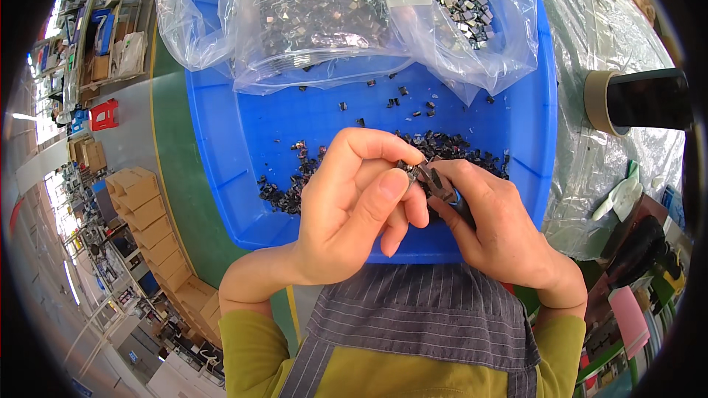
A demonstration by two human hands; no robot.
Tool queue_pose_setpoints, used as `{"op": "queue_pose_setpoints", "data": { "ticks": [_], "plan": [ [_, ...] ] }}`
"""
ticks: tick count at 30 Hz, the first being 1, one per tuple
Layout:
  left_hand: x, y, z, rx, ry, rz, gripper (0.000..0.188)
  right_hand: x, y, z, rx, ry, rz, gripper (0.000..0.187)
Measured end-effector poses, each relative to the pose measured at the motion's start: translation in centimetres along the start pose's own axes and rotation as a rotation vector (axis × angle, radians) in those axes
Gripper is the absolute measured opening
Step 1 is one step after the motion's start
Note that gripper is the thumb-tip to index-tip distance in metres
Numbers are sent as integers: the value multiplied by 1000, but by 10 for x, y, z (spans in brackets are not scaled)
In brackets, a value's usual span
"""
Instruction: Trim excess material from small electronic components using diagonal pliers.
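both forearms came up from the lower edge, elbows out, wrists angled inward, hands meeting over the near part of the blue tray (317, 110). left hand (346, 210) was turned palm-in, thumb and index pinching a small dark part (405, 168), other fingers loosely curled. right hand (498, 221) was back-up, wrapped around a pliers-like tool (441, 189), its metal nose right at the part; can't tell if the nose was touching it.

materials: tray smooth plastic, sloped walls, rounded corners. small black bits (284, 195) lay heaped loose below and around the hands, irregular and blocky. crinkled clear bag (310, 22) and a second clear bag (509, 44) sat at the far end, the second showing squarish metallic pieces (464, 7).

room: mid-tray was mostly bare blue with a few strays. near rim ran just under the wrists, close to the striped apron (428, 317). right of the tray: clear sheeting (575, 37), cardboard-coloured ring (599, 103) well apart from the right hand.
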State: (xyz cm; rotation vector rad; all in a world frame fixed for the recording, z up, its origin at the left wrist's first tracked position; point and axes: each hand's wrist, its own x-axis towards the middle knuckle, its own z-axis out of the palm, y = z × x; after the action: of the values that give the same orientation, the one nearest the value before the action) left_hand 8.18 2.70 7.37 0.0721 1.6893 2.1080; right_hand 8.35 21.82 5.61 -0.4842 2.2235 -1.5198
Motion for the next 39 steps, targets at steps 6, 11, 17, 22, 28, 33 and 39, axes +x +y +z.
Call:
{"op": "queue_pose_setpoints", "data": {
  "ticks": [6,11,17,22,28,33,39],
  "plan": [
    [1,3,3,132,16,49,21,0,1,-2,123,-42,49,28],
    [0,8,2,260,-1,-9,24,0,2,-2,103,-52,47,28],
    [1,13,1,233,33,-85,25,1,2,-3,52,-53,44,29],
    [6,15,-1,56,67,-193,26,2,2,-4,12,-42,50,31],
    [12,18,-5,-253,87,-404,25,4,1,-4,-1,-56,34,32],
    [14,18,-6,-366,78,-461,23,3,1,-4,-2,-60,37,32],
    [17,17,-10,-491,60,-546,24,4,2,-4,16,-51,31,32]
  ]
}}
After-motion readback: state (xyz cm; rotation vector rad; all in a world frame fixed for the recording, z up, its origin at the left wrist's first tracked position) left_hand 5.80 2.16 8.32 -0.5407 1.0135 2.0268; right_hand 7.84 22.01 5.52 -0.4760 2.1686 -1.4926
